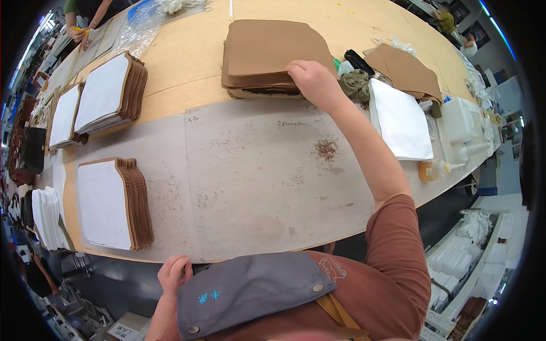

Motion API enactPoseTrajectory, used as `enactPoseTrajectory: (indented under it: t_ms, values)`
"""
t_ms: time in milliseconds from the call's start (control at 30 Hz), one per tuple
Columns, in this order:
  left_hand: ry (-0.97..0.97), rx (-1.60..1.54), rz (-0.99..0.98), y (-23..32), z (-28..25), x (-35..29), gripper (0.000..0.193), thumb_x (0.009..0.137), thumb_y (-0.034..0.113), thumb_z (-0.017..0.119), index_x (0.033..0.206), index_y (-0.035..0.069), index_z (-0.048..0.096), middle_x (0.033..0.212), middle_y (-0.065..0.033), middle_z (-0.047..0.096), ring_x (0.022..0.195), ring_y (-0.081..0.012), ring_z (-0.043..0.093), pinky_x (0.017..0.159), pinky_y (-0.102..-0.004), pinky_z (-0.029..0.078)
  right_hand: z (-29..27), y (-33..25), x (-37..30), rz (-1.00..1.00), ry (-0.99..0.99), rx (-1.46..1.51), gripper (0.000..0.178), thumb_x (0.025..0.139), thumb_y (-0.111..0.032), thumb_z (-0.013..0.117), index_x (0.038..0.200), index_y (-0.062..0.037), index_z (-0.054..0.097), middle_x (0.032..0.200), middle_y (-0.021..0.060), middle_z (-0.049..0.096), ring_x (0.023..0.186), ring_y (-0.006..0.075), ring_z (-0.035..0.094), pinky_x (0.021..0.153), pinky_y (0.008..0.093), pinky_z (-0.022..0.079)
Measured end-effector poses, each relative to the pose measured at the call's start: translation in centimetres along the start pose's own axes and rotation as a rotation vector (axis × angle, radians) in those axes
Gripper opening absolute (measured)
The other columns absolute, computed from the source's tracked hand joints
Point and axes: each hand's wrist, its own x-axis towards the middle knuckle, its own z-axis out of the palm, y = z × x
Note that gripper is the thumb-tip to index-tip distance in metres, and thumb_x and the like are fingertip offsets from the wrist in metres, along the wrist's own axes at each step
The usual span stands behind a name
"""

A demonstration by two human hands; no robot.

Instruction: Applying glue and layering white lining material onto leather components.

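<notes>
My right hand (pixel 310 79) reaches across the table to a thick stack of brown sheets (pixel 276 48) at the far middle. Its fingers pinch the near right edge of an upper brown sheet, and the fingertips are partly hidden. Held low at the table's front edge, beside the grey apron (pixel 250 290), my left hand (pixel 174 275) has curled fingers and nothing visible in it. Three stacks of white-faced, brown-edged panels lie on the left: one near (pixel 102 204), one farther back (pixel 102 94) and a smaller one (pixel 64 118) beside that.
White sheets (pixel 401 122) lie right of my forearm, with brown pieces (pixel 404 71) and a crumpled green cloth (pixel 355 85) behind. A squeeze bottle (pixel 435 170) and a white container (pixel 456 120) stand at the right edge. Another person's hand (pixel 82 37) works at the far left.
</notes>
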Motion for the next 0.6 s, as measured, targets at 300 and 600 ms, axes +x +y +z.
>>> enactPoseTrajectory:
  t_ms: [300, 600]
  values:
    - [-0.072, -0.117, 0.037, 0.8, 1.1, 1.9, 0.033, 0.073, -0.014, 0.071, 0.101, 0.002, 0.067, 0.101, -0.0097, 0.067, 0.066, -0.0140, 0.063, 0.057, -0.0242, 0.050, -0.4, 1.0, 0.4, 0.340, 0.198, 0.462, 0.012, 0.091, -0.011, 0.070, 0.093, 0.0013, 0.069, 0.086, 0.0113, 0.070, 0.074, 0.0239, 0.065, 0.069, 0.0309, 0.052]
    - [-0.088, 0.020, 0.279, 0.5, 1.3, 5.1, 0.034, 0.070, -0.005, 0.073, 0.101, 0.007, 0.071, 0.102, -0.0076, 0.070, 0.066, -0.0196, 0.065, 0.055, -0.0284, 0.050, -1.3, 2.0, 0.8, 0.684, -0.103, 0.789, 0.019, 0.094, -0.018, 0.071, 0.096, 0.0010, 0.070, 0.090, 0.0003, 0.070, 0.084, 0.0090, 0.059, 0.078, 0.0263, 0.049]
